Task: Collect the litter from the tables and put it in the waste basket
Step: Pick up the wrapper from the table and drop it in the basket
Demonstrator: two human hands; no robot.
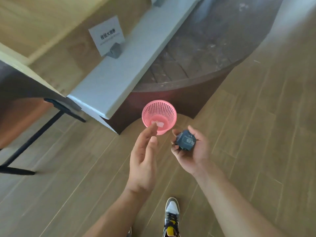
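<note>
Pink basket (163,108) set on wood-plank floor (256,134); white paper scraps (158,124) seen lying at its bottom. Left hand (145,151) held over basket's near rim, fingers straight, nothing gripped. Right hand (193,151) held just right of basket, fingers curled round dark crumpled packet (185,141). White ledge (119,74) with sign card (107,35) seen behind basket.

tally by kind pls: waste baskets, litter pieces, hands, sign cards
waste basket: 1
litter pieces: 2, a white scrap in the basket and a dark blue packet held in the right hand
hands: 2, counting the open left hand
sign card: 1
total: 6
</note>
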